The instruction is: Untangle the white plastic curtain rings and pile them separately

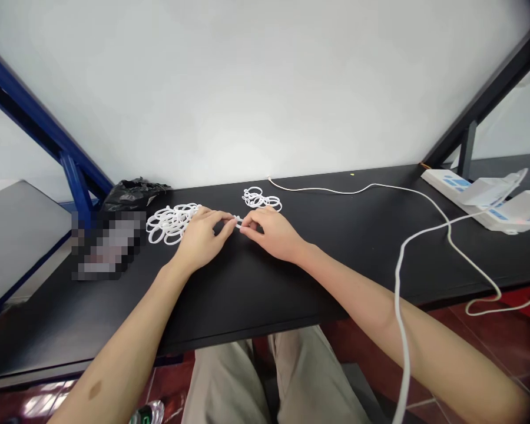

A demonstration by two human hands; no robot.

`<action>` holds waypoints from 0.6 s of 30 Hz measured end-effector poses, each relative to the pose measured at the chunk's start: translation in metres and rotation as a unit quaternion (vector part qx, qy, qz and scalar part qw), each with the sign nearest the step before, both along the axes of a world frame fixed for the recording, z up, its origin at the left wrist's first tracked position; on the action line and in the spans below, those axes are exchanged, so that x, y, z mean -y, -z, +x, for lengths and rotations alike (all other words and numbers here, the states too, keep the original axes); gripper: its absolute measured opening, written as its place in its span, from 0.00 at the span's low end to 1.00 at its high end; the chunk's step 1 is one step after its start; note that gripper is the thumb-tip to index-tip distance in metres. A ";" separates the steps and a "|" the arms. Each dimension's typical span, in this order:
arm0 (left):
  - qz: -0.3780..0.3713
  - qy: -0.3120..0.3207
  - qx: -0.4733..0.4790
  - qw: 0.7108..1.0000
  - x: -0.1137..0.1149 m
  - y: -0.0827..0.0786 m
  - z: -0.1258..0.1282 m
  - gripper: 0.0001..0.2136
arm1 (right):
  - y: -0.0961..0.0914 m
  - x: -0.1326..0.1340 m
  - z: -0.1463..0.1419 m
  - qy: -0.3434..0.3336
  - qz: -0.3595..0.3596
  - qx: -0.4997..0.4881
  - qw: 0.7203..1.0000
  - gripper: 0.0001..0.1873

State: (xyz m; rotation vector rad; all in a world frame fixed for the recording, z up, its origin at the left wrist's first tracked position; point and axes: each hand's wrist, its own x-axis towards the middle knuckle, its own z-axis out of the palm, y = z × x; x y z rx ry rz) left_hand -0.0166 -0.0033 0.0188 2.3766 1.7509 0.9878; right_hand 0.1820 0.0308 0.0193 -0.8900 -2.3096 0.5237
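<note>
Between the fingertips of both hands is a small white ring [238,224], mostly covered by the fingers. My left hand [204,235] pinches its left side, thumb and forefinger close together. My right hand [269,232] grips the other side in the same way. A pile of white rings [168,224] lies on the table just left of my left hand, partly behind it. Beyond my right hand sits a smaller group of white rings [260,199]. Small knobs show on some rings; finer detail is too small to tell.
A black plastic bag [135,193] lies at the back left of the black table [229,300], behind a blurred-out patch. White devices [481,203] stand at the right. A white cable [401,282] crosses over my right forearm, and a thinner one runs along the back. A blue frame [39,121] rises at left.
</note>
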 end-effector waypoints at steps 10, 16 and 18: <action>-0.041 0.012 0.084 0.996 0.007 -0.008 0.005 0.09 | 0.003 0.010 -0.005 -0.024 0.017 0.001 1.000 0.02; -0.026 -0.001 0.029 0.999 0.003 -0.002 0.005 0.09 | -0.004 0.012 -0.005 0.036 -0.007 -0.063 0.997 0.05; -0.021 -0.002 0.024 0.999 0.003 -0.002 0.005 0.08 | -0.004 0.011 -0.004 0.043 -0.022 -0.075 0.996 0.10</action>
